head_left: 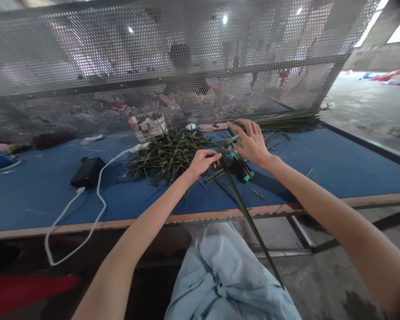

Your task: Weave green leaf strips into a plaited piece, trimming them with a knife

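Indoors, leaves (173, 153) litter the blue table (340, 164) by perforated metal (96, 49).

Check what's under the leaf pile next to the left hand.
Blue tabletop shows around the edges of the leaf pile, and a white cord runs up to its left side. Anything under the middle is covered by leaves.

A workshop, with blue-topped workbench (340, 169), perforated metal screen (120, 53), concrete floor (323, 280).

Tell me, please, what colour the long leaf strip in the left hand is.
The leaf strip is dark green, showing best in the head view.
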Demonstrator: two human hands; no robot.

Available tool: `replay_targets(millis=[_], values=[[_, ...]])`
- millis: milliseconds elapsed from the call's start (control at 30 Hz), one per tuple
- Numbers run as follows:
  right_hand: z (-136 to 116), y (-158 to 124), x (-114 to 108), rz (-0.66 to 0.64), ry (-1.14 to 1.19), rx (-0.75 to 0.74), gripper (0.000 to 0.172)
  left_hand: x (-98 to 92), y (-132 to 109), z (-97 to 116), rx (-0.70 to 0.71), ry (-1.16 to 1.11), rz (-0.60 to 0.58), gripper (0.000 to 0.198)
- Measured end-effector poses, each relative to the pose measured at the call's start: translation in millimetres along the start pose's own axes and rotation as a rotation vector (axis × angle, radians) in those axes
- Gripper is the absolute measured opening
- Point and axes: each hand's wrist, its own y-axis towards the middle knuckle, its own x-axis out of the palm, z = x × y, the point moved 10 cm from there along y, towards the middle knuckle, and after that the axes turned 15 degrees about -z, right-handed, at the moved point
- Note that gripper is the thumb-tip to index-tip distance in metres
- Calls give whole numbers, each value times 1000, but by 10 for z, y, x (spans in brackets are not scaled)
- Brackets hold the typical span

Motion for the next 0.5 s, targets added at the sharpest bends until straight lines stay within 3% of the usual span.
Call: replay_targets(millis=[133, 333, 500], values=[[-106, 42, 119, -116, -108, -110, 25, -25, 3, 6, 8, -17, 20, 32], [326, 33, 127, -184, -34, 218, 34, -253, -45, -60, -1, -122, 201, 29], [337, 23, 133, -178, 146, 181, 31, -343, -73, -178, -31, -236, 266, 28]])
